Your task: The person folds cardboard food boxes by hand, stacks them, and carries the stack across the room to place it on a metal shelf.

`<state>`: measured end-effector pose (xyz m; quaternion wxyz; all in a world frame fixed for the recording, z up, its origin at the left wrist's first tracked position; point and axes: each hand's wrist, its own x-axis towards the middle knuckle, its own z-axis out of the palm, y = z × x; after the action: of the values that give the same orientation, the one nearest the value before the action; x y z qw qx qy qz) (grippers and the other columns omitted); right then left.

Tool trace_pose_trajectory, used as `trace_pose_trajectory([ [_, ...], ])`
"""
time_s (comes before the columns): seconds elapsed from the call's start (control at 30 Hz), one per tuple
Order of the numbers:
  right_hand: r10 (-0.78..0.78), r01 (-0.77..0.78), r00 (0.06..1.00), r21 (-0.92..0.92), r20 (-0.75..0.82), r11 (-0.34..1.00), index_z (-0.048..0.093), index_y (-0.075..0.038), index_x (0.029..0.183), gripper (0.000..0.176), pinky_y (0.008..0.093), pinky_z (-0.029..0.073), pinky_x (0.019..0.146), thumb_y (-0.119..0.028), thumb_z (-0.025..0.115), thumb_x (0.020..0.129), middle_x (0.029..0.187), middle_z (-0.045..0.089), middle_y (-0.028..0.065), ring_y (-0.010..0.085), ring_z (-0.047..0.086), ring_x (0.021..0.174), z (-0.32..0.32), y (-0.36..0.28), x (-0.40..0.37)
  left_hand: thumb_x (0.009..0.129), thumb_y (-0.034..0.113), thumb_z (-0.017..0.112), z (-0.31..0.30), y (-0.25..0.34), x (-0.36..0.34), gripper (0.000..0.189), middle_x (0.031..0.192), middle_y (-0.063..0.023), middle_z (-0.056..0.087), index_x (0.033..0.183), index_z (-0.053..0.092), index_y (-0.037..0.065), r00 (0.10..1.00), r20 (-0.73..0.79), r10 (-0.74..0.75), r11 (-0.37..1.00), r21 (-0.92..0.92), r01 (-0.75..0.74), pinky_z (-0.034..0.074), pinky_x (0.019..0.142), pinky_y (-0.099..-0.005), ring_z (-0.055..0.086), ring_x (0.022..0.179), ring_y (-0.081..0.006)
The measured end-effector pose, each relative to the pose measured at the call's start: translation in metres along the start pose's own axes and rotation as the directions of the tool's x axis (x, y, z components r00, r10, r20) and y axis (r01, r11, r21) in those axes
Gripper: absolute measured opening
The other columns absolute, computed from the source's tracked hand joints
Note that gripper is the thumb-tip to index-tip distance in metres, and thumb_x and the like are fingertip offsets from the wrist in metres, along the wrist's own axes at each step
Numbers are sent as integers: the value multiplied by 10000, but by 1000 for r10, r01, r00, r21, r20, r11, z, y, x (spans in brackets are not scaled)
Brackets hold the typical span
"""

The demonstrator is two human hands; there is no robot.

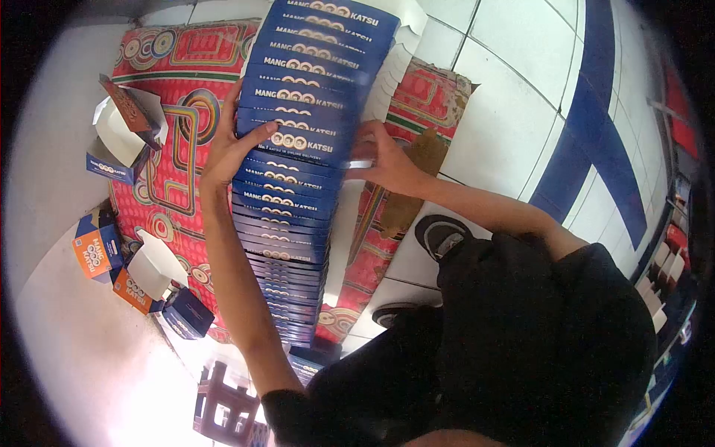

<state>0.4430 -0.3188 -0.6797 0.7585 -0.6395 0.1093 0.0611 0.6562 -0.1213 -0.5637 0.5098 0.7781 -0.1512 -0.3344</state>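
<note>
A long row of nested blue paper food boxes (287,205) printed "MANG KATSU" runs down the middle of the view, white inner flaps showing along its right side. My left hand (223,153) grips the row's left edge, its thumb pressed on the printed face of one box and its fingers along the side. On the opposite side, my right hand (383,160) has its fingers bent against the boxes' white edges at about the same height. The tips of the right fingers are partly hidden there.
Under the row lies a red patterned sheet (175,160) with a torn brown edge. Several opened boxes (126,130) stand at the left. A brown plastic crate (223,406) is at the bottom left. White floor tiles (499,97) with blue stripes (588,134) extend rightward.
</note>
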Motion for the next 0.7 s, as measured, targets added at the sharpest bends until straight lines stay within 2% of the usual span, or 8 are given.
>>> trace_pose_trajectory([
  [0.03,75,-73,997,45,-33,996,347,-47,1320,846,385,573,906,-118,920,702,1232,485,147,246,619,1088,1,-6,0,826,172,803,0,-1,0,886,1398,-167,513,1549,300,71,1000,-4,22,1000,8,-22,443,1044,-367,524,1270,-258],
  [0.13,98,-94,994,69,-53,993,220,-76,1411,913,426,563,988,-27,859,761,1353,456,185,298,613,1193,2,-18,-1,861,211,769,3,-2,-2,810,1389,-166,504,1533,332,91,997,-52,-55,993,-108,49,428,1054,-371,512,1276,-265],
  [0.33,179,-179,984,58,2,982,166,-99,1482,1008,440,539,1020,-49,863,756,1384,449,199,297,607,1202,-5,-32,-3,874,218,760,4,-6,1,772,1335,-158,519,1523,356,111,993,-79,-89,990,-116,80,470,1007,-361,538,1228,-254],
  [0.43,265,-262,964,116,-7,958,207,-81,1503,1065,426,516,1006,-85,902,696,1339,534,211,293,616,1157,-7,-39,-3,874,208,763,7,-8,1,773,1320,-154,522,1525,357,117,994,-99,-46,989,-148,31,488,986,-357,551,1203,-247],
  [0.53,243,-242,970,100,4,965,200,-82,1526,1043,434,499,1022,-92,873,729,1332,569,226,308,581,1232,-7,-33,-5,871,193,764,7,-7,2,769,1334,-154,519,1520,361,102,994,-98,-55,988,-151,40,491,979,-353,561,1184,-244],
  [0.7,248,-256,967,230,62,939,165,-78,1548,1002,430,498,1018,-75,807,777,1369,553,247,313,551,1298,-7,-22,-8,876,180,749,9,-2,0,723,1314,-145,545,1499,392,97,992,-97,-76,987,-146,61,492,971,-341,574,1165,-229],
])
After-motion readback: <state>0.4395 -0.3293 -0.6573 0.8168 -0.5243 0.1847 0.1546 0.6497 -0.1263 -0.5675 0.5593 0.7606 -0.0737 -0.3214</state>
